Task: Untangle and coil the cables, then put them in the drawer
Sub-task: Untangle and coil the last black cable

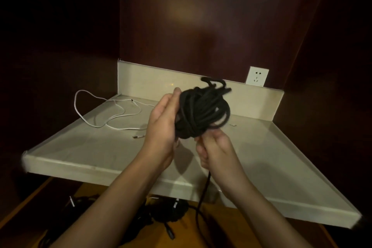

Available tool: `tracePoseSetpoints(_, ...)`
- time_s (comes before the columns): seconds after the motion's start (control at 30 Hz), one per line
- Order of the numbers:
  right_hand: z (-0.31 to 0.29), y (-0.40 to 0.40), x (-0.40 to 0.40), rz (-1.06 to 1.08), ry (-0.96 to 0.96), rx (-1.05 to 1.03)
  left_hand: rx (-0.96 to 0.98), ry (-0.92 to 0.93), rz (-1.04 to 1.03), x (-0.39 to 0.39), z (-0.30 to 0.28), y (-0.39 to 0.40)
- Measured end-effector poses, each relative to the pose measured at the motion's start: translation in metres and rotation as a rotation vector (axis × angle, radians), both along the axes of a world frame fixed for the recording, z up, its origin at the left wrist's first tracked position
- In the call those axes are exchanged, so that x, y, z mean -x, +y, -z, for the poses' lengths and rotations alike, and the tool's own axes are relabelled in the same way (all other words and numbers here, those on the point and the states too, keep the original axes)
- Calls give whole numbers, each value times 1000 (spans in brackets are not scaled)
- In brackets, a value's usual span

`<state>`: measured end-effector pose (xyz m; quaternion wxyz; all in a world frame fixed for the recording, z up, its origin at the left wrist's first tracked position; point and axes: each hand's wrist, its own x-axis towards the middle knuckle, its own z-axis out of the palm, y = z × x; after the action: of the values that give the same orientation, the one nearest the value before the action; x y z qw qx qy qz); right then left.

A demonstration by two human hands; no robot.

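The bench point(271, 147) is a pale beige slab with a low raised edge in front and at the sides, and an upright strip of the same material along the back. It is fixed into a dark wooden niche. On its left part lies a white cable point(104, 115) in loose, untidy loops; one loop hangs over the left edge. A plug of this cable point(138, 136) rests on the surface near the middle. A small pale object point(233, 125), too small to identify, lies further right.
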<state>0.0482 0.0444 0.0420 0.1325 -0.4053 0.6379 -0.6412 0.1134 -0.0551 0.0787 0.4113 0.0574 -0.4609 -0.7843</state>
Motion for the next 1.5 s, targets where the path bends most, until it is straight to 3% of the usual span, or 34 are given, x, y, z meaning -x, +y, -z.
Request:
tracePoseSetpoints(0.17, 15, -2, -12, 104, 160, -146, 59, -63, -297, 4, 13, -8)
tracePoseSetpoints(0.37, 29, 10, -22, 57, 307, -332, 244, 37, -593, 0, 19, -17)
tracePoseSetpoints(0.43, 28, 16, -23, 93, 565, -421, 400, 29, -714, -2, 25, -27)
tracePoseSetpoints(0.5, 24, 19, -18, 227, 970, -555, 671, -34, -842, -4, 31, -33)
tracePoseSetpoints(0.57, 18, 18, -9, 385, 1283, -550, 976, -140, -950, -3, 36, -35)
tracePoseSetpoints(0.67, 1, 19, 7, 353, 1493, -360, 1236, -339, -1008, 0, 38, -30)
tracePoseSetpoints(0.8, -28, 30, 38, 178, 1649, -177, 1341, -547, -704, -7, 24, -29)
tracePoseSetpoints(0.9, -49, 39, 66, 188, 1601, -58, 1414, -561, -180, -15, 12, -25)
tracePoseSetpoints(0.97, -56, 44, 76, 204, 1525, 3, 1252, -451, 166, -20, 6, -16)
tracePoseSetpoints(1.03, -50, 43, 79, 178, 1377, 68, 1027, -356, 328, -23, 2, -10)
tracePoseSetpoints(1.17, -28, 34, 66, 152, 983, 174, 801, -309, 417, -21, 1, -8)
tracePoseSetpoints(1.27, -21, 33, 58, 145, 774, 251, 667, -320, 368, -20, 1, -13)
tracePoseSetpoints(1.4, -11, 25, 55, 80, 622, 132, 585, -244, 465, -23, 2, -12)
tracePoseSetpoints(1.5, -1, 19, 52, 98, 578, 183, 420, -167, 507, -19, 0, -4)
